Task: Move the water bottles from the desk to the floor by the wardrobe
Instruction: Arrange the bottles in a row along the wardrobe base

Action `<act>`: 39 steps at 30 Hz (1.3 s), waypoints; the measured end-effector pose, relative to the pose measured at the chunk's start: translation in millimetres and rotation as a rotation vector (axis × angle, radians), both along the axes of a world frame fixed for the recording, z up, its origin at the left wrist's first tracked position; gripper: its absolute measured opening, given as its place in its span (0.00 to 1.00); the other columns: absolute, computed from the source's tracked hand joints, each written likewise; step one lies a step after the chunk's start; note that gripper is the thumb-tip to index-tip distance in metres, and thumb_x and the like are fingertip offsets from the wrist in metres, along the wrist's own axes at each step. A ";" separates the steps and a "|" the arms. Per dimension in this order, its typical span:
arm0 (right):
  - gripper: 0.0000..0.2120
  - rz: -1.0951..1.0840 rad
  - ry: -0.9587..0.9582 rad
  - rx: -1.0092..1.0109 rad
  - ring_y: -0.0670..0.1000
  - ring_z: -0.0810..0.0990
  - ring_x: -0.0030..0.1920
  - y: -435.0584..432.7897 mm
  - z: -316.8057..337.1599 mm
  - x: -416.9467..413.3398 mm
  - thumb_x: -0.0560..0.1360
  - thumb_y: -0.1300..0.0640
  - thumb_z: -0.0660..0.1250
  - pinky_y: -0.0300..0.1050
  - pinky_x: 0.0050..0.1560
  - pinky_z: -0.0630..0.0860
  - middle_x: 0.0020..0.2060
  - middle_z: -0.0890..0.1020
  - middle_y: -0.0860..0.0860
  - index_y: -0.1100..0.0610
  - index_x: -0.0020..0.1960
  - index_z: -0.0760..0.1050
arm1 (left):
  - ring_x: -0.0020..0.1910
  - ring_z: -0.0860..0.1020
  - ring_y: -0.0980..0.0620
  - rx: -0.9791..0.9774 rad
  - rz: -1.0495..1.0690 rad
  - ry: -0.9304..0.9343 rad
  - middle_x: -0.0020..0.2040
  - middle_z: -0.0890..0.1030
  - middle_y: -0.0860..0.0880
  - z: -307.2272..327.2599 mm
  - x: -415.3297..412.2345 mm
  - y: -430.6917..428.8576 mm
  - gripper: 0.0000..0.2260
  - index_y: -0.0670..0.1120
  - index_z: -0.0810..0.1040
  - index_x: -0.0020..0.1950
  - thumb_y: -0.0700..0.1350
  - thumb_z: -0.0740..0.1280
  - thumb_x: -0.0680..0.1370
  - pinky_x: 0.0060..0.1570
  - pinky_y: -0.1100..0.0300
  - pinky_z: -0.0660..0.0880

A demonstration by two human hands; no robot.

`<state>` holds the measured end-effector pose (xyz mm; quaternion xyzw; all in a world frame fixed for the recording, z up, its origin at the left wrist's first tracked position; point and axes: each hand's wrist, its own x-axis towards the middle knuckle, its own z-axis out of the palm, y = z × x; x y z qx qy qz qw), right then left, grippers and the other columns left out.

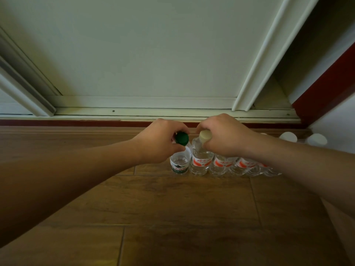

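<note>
A row of clear water bottles stands on the wooden floor [172,204] in front of the pale wardrobe door [146,54]. At the row's left end is a green-capped bottle [179,164] with a green label. My left hand [161,141] grips its neck just under the cap. Beside it stands a red-labelled bottle [200,162] with a cream cap, and my right hand [224,135] holds it at the neck. Both bottles are upright with their bases on the floor. More red-labelled bottles [244,166] continue to the right, partly hidden under my right forearm.
The wardrobe's sliding-door track [153,112] and a dark red skirting strip [76,122] run along the floor's far edge. A red door frame [326,87] rises at the right. Two white caps [288,136] show beyond my right arm.
</note>
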<state>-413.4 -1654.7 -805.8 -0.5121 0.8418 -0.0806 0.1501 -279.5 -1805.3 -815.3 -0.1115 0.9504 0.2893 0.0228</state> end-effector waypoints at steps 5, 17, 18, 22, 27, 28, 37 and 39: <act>0.19 0.002 -0.009 -0.005 0.49 0.77 0.50 0.2 -1.3 -0.2 0.69 0.58 0.69 0.43 0.46 0.74 0.53 0.82 0.48 0.51 0.60 0.78 | 0.48 0.77 0.58 0.000 0.002 -0.001 0.53 0.80 0.55 -0.2 0.7 0.4 0.19 0.52 0.77 0.64 0.47 0.74 0.74 0.50 0.65 0.74; 0.20 0.019 -0.013 0.009 0.50 0.78 0.51 -0.2 -0.1 2.4 0.69 0.58 0.69 0.47 0.50 0.77 0.53 0.81 0.49 0.52 0.61 0.78 | 0.48 0.77 0.59 0.011 0.018 -0.010 0.53 0.80 0.56 0.2 0.9 0.0 0.19 0.53 0.77 0.65 0.47 0.74 0.74 0.50 0.66 0.74; 0.20 0.019 -0.011 0.011 0.50 0.78 0.52 -0.2 0.1 2.4 0.69 0.59 0.69 0.48 0.50 0.77 0.53 0.81 0.49 0.52 0.61 0.78 | 0.48 0.77 0.59 0.009 0.017 -0.011 0.54 0.80 0.56 0.0 1.1 -0.2 0.19 0.53 0.77 0.65 0.47 0.74 0.74 0.50 0.66 0.74; 0.21 0.020 0.001 0.010 0.50 0.77 0.52 -0.7 -0.6 2.4 0.69 0.59 0.69 0.46 0.50 0.76 0.54 0.81 0.49 0.51 0.62 0.78 | 0.48 0.77 0.58 0.003 0.021 -0.016 0.54 0.80 0.55 -0.6 1.3 -0.8 0.19 0.53 0.77 0.65 0.47 0.74 0.74 0.51 0.63 0.76; 0.20 0.020 -0.005 0.008 0.50 0.77 0.52 -1.1 -1.0 2.7 0.69 0.59 0.69 0.46 0.49 0.76 0.54 0.81 0.49 0.51 0.61 0.78 | 0.49 0.77 0.57 -0.001 0.016 -0.018 0.55 0.80 0.55 -0.4 1.6 -1.1 0.20 0.53 0.76 0.65 0.47 0.74 0.74 0.52 0.63 0.75; 0.19 0.020 -0.007 0.007 0.50 0.77 0.51 -1.3 -0.8 2.5 0.69 0.59 0.69 0.46 0.48 0.77 0.53 0.81 0.49 0.51 0.61 0.78 | 0.49 0.77 0.57 0.005 0.018 -0.017 0.54 0.80 0.55 -0.3 1.9 -1.1 0.19 0.53 0.77 0.65 0.47 0.74 0.74 0.52 0.62 0.76; 0.18 0.002 -0.001 0.001 0.49 0.78 0.47 -1.9 -2.0 2.0 0.69 0.58 0.69 0.46 0.44 0.77 0.49 0.81 0.48 0.51 0.59 0.79 | 0.48 0.77 0.59 0.025 0.017 -0.009 0.53 0.80 0.56 0.2 1.4 -0.9 0.19 0.52 0.77 0.64 0.46 0.74 0.74 0.50 0.65 0.75; 0.19 -0.003 -0.004 0.002 0.49 0.78 0.48 -1.4 -1.6 1.9 0.68 0.58 0.69 0.47 0.45 0.78 0.50 0.81 0.48 0.51 0.59 0.79 | 0.48 0.77 0.59 0.026 0.018 -0.006 0.54 0.80 0.56 -0.3 1.0 -0.7 0.19 0.53 0.77 0.64 0.46 0.74 0.74 0.50 0.65 0.75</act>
